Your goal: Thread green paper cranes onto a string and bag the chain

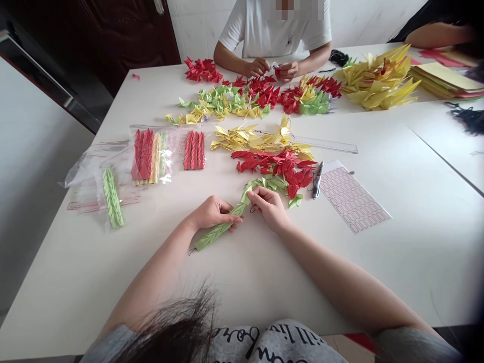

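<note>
A string of folded green paper cranes (215,235) runs at a slant across the table in front of me, its near part stacked flat into a strip. My left hand (216,214) is closed around that strip, thumb on top. At the strip's upper end, my right hand (269,205) pinches a green folded piece between thumb and fingers. Looser green cranes trail beyond my right hand. Black thread shows at the strip's lower end and beside my right fingers. Strings of red cranes (278,164) and yellow cranes (260,138) lie just behind.
Plastic bags with packed strips (142,154), a bagged green strip (112,197) and red strips (194,150) lie left. A pen (318,180), label sheet (353,196) and clear ruler (325,144) are right. Across the table, a person's hands (272,69) work among more cranes.
</note>
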The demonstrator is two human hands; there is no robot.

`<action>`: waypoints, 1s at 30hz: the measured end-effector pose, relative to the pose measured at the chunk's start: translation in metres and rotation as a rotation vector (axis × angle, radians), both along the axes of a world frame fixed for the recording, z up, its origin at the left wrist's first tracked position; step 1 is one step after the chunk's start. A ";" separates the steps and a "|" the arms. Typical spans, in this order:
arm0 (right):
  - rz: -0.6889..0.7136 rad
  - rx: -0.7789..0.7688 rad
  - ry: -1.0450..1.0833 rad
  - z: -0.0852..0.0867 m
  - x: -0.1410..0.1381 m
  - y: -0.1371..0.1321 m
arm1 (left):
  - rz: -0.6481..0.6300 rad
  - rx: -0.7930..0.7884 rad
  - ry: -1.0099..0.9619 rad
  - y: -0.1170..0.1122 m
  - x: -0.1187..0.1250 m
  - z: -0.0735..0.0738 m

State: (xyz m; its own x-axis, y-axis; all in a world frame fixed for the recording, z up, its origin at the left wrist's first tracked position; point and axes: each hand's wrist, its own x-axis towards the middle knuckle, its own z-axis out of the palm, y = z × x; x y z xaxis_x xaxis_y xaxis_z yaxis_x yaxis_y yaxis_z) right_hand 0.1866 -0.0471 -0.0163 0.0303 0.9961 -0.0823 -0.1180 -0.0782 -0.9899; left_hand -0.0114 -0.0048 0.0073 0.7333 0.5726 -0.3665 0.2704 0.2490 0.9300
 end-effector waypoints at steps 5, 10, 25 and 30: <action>-0.040 0.020 -0.074 0.002 -0.002 0.000 | -0.023 0.014 0.037 0.001 -0.001 -0.003; -0.015 0.031 -0.155 0.006 -0.003 -0.001 | -0.052 0.014 0.055 0.002 -0.001 -0.003; -0.007 0.086 -0.076 0.005 0.001 -0.001 | 0.102 0.085 -0.022 -0.001 0.002 -0.006; 0.020 0.115 -0.111 0.005 0.003 0.001 | 0.151 0.094 -0.028 -0.003 0.001 -0.007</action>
